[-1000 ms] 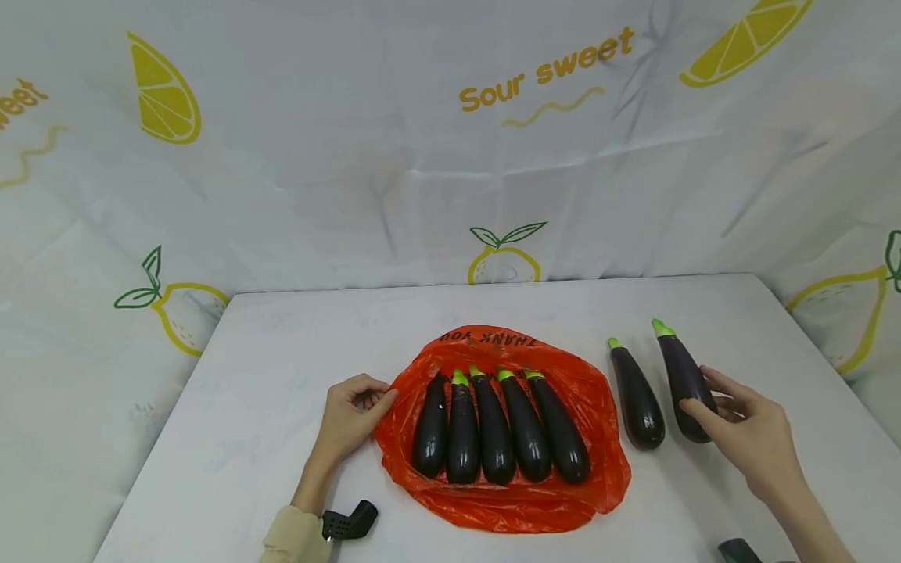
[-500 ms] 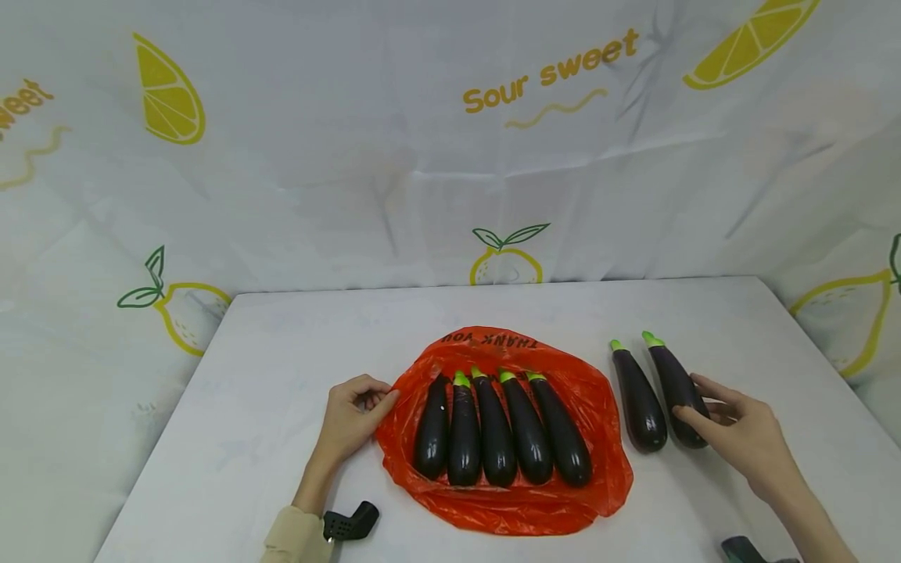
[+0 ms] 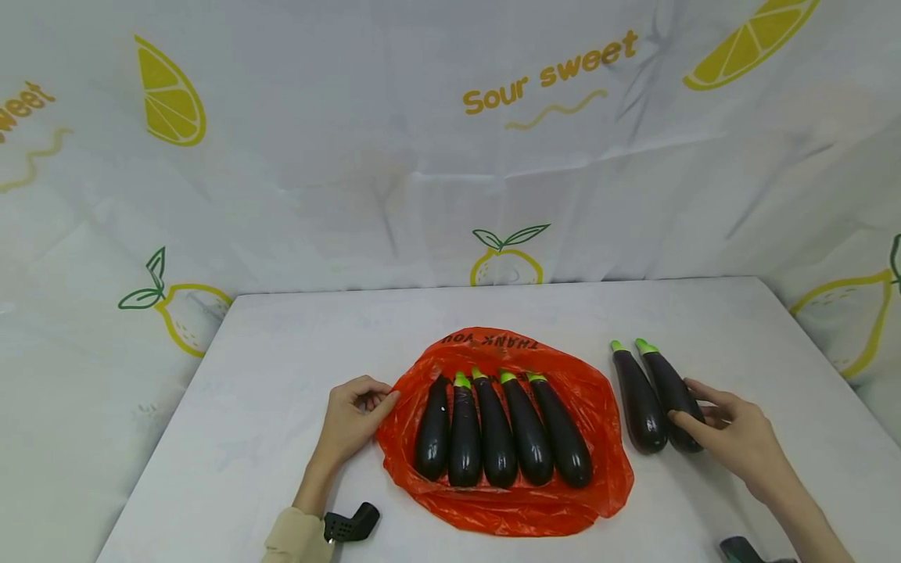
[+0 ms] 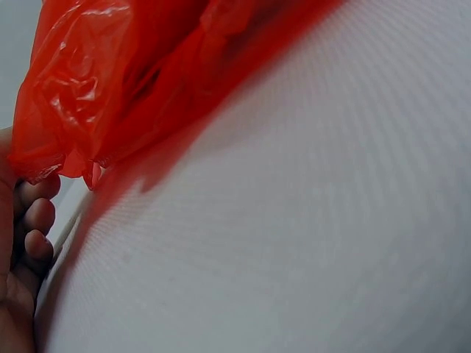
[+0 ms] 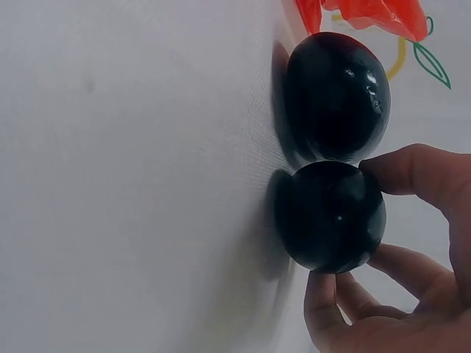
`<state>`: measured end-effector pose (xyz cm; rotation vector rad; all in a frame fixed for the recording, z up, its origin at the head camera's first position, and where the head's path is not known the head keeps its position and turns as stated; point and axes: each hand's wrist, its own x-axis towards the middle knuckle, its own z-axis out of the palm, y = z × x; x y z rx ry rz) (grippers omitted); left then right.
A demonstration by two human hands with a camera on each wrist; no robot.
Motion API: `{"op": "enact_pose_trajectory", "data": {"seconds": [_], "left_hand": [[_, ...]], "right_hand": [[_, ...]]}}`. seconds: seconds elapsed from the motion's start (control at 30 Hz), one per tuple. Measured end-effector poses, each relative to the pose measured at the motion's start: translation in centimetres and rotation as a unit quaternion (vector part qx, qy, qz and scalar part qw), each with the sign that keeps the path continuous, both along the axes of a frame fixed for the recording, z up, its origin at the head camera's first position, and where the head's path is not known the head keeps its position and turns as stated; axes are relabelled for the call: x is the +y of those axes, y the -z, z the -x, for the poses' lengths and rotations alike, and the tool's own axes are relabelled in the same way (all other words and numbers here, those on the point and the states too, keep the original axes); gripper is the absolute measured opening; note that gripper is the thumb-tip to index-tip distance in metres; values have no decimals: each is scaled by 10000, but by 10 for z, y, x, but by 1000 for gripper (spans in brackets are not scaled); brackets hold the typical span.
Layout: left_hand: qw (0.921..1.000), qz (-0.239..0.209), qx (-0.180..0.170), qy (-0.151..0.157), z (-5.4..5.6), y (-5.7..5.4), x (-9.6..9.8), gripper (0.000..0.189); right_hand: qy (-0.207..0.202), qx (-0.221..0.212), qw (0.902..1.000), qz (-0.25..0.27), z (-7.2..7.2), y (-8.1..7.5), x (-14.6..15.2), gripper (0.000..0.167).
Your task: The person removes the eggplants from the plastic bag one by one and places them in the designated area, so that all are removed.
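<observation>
My right hand (image 3: 735,434) grips the thick end of a dark purple eggplant (image 3: 670,395), thumb on one side and fingers on the other. A second eggplant (image 3: 639,403) lies right alongside it, and in the right wrist view the round ends of the held eggplant (image 5: 331,218) and its neighbour (image 5: 338,95) meet. With thumb and curled fingers, my left hand (image 3: 355,413) pinches the left edge of a red plastic bag (image 3: 493,512). In the left wrist view the bag (image 4: 77,88) hangs crinkled over the fingers (image 4: 38,215). Several eggplants (image 3: 498,434) lie in a row on the bag.
All of this rests on a white table (image 3: 281,352). Behind it hangs a white cloth (image 3: 317,156) with lemon prints. A black strap mount (image 3: 350,522) sits at the left wrist, and a dark piece (image 3: 742,550) is by the right forearm.
My right hand has brought its eggplant leftward and slightly nearer, until it lies against the neighbouring eggplant. The left hand keeps its pinch on the bag's edge.
</observation>
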<state>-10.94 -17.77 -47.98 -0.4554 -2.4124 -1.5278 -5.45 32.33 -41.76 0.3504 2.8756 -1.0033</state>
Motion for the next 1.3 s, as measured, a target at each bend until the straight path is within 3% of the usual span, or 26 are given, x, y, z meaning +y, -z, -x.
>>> {"op": "enact_pose_trajectory", "data": {"seconds": [0.27, 0.43, 0.9, 1.13, 1.3], "left_hand": [[10000, 58, 33, -9, 1, 0, 0, 8], [10000, 56, 54, 7, 1, -1, 0, 10], [9999, 15, 139, 21, 0, 0, 1, 5], [9999, 55, 138, -38, 1, 0, 2, 6], [9999, -14, 94, 34, 1, 0, 0, 5]], "right_hand": [[-180, -230, 9996, 62, 1, 0, 2, 72], [-195, -156, 9997, 66, -1, 1, 3, 75], [101, 905, 9958, -25, -9, -4, -7, 65], [75, 1582, 9861, 497, -13, -13, -24, 52], [-181, 1999, 9752, 938, -14, -19, -40, 44]]}}
